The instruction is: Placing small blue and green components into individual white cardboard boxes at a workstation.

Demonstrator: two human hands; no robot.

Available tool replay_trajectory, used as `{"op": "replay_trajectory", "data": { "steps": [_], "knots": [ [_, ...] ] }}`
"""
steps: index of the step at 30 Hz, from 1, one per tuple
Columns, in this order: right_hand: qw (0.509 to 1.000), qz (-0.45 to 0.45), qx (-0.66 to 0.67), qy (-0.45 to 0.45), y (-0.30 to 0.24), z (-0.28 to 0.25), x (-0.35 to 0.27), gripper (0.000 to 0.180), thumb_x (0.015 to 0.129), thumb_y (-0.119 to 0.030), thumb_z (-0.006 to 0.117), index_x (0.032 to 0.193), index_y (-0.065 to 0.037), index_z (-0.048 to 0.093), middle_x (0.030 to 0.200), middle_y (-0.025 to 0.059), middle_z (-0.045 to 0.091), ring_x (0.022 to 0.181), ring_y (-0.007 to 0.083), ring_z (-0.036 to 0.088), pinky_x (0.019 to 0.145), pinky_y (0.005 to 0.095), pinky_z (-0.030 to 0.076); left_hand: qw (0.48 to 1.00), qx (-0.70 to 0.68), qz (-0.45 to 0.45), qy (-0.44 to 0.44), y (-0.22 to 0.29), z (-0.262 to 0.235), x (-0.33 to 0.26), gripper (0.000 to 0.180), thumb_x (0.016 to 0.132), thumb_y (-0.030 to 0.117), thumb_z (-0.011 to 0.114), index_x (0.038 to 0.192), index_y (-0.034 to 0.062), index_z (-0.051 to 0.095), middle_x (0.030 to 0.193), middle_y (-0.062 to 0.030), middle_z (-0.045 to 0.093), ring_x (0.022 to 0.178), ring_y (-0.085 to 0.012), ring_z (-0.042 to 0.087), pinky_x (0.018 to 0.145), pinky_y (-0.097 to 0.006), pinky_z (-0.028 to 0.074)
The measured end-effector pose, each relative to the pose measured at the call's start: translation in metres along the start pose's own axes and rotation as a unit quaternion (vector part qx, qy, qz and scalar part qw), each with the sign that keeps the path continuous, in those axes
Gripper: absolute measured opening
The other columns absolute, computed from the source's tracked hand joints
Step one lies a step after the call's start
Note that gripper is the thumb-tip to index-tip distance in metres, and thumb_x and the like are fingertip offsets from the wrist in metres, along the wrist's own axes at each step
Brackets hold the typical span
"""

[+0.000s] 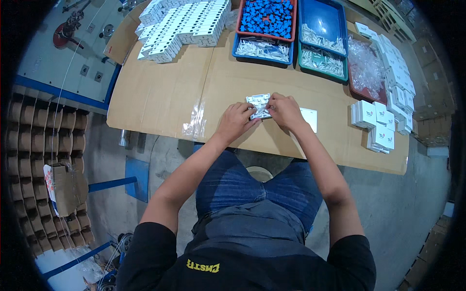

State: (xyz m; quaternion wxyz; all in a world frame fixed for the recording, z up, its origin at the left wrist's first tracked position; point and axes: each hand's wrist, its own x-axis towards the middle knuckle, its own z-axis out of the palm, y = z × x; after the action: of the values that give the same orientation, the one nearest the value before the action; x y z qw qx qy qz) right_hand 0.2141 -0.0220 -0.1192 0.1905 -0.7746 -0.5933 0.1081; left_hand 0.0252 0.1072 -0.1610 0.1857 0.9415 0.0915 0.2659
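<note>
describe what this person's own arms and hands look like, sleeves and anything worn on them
The left hand and right hand are bare, with no gloves to be seen. Both arms are covered only by plain black short sleeves, ending above the elbows. No watch or bracelet shows at either wrist; rings are too small to tell.

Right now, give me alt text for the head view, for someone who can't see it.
A person's left hand and right hand touch a small white piece at a table. Beyond are bins of blue parts and white parts, with white units stacked either side.
</note>
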Motion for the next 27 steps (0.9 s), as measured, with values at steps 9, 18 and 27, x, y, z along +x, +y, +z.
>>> {"op": "replay_trajectory", "data": {
  "steps": [9,18,27],
  "knots": [
    [0.998,-0.004,-0.066,-0.012,-0.007,0.001,0.02,0.008,0.083,-0.014,0.07,0.088,-0.012,0.076,0.091,0.0093,0.073,0.089,0.0317,0.071,0.082,0.0477,0.05,0.995,0.025,0.072,-0.065,-0.003,-0.013,0.009,0.027,0.088,0.028,0.079,0.105,0.0075,0.071,0.109,-0.0078,0.068,0.1,-0.0286,0.065,0.086,-0.043,0.054],
    [0.995,0.013,-0.073,-0.065,-0.009,-0.005,0.017,0.01,0.08,-0.017,0.072,0.085,-0.01,0.075,0.086,0.0127,0.074,0.087,0.0338,0.073,0.08,0.0467,0.057,0.996,0.037,0.067,-0.047,-0.002,-0.01,0.001,0.031,0.089,0.028,0.078,0.11,0.0059,0.069,0.108,-0.0076,0.068,0.103,-0.0281,0.065,0.088,-0.042,0.054],
    [0.993,0.03,-0.077,-0.088,-0.01,-0.008,0.012,0.007,0.082,-0.014,0.071,0.086,-0.01,0.076,0.091,0.0126,0.074,0.092,0.0341,0.073,0.083,0.0467,0.057,0.998,0.02,0.048,-0.028,0.004,-0.011,-0.001,0.032,0.087,0.027,0.079,0.11,0.0059,0.07,0.11,-0.0066,0.068,0.103,-0.0284,0.065,0.088,-0.042,0.055]
  ]
}}
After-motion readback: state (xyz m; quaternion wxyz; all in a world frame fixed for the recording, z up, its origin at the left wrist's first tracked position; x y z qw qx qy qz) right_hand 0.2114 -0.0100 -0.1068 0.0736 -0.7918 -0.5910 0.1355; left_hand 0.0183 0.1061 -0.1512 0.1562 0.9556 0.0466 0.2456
